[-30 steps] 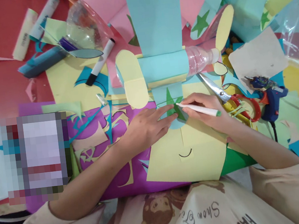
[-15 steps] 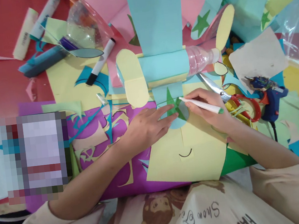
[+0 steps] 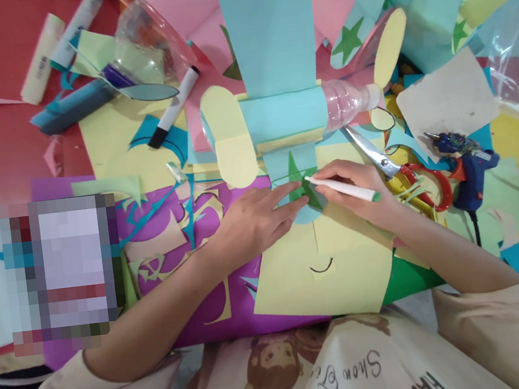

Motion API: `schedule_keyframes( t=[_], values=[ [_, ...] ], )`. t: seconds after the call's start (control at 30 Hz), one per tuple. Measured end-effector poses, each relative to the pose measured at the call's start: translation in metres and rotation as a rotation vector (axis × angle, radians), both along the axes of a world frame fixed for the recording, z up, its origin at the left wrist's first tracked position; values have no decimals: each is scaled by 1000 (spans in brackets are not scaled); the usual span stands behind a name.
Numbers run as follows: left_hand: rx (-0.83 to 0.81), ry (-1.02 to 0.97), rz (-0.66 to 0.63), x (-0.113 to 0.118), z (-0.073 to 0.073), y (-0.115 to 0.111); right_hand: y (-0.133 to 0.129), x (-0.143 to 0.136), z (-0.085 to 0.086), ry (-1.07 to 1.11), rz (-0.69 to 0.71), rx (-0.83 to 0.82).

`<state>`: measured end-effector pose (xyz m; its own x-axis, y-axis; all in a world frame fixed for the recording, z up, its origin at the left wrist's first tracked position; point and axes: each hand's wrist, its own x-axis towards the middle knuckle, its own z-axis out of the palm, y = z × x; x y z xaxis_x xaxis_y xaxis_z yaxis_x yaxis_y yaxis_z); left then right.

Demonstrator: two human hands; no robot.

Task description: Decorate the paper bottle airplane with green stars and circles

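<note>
My right hand (image 3: 357,192) is closed around a white marker (image 3: 346,188) with a green end, its tip on a green star (image 3: 293,175) drawn on blue paper. That blue paper (image 3: 278,159) is a rounded flap hanging from a plastic bottle (image 3: 347,103) wrapped in blue paper (image 3: 288,113). My left hand (image 3: 260,219) lies flat with fingers stretched over the flap's left part, fingertips at the star. Beneath both is a pale yellow sheet (image 3: 293,284) with a small curved black line. Part of the star is hidden by my fingers.
Red-handled scissors (image 3: 431,184) and a blue glue gun (image 3: 471,180) lie right of my right hand. A black-and-white marker (image 3: 174,107) rests at upper left, near a blue roll (image 3: 74,106). Purple paper (image 3: 246,289) with cut scraps spreads under my left arm.
The marker tip has moved left and slightly down across the star, with my right hand shifting along. My left hand has stayed in place.
</note>
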<state>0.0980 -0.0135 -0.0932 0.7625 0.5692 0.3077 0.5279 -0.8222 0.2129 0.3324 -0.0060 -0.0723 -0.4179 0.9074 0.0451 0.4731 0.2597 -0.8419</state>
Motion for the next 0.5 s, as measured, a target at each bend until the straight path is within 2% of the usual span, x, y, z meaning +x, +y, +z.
schedule_keyframes(
  t=[0.3, 0.5],
  values=[
    [-3, -7, 0, 0, -3, 0, 0, -2, 1, -9, -8, 5],
    [3, -19, -4, -1, -3, 0, 0, -1, -1, 13, -90, 34]
  ],
)
